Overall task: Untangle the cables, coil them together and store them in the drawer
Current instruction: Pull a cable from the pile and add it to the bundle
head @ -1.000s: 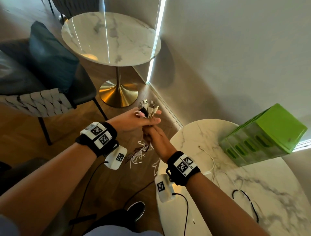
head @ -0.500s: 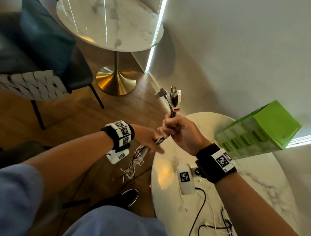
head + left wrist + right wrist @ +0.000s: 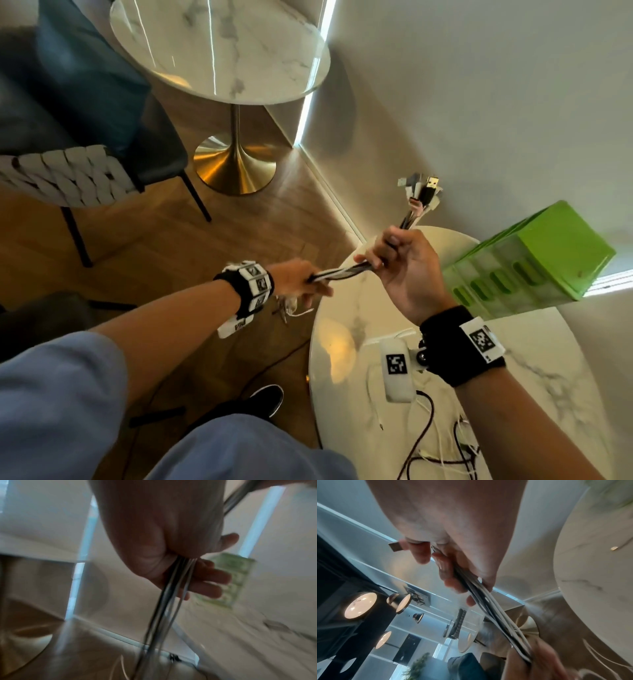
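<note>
While right hand (image 3: 407, 267) grips cable bundle (image 3: 346, 272) above near tabletop (image 3: 342, 342) edge, plug ends (image 3: 421, 192) fanned upward, left hand (image 3: 299, 282) clamped on same bundle lower left, loose cables (image 3: 442, 459) on tabletop, green drawer unit (image 3: 534, 260) far right.

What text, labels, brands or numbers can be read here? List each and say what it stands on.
No readable words or numbers anywhere.
Wristbands and wrist cameras: only black-and-white square marker codes, no letters.
Green drawer unit: no label visible.
Cable plugs: too small to tell.
</note>
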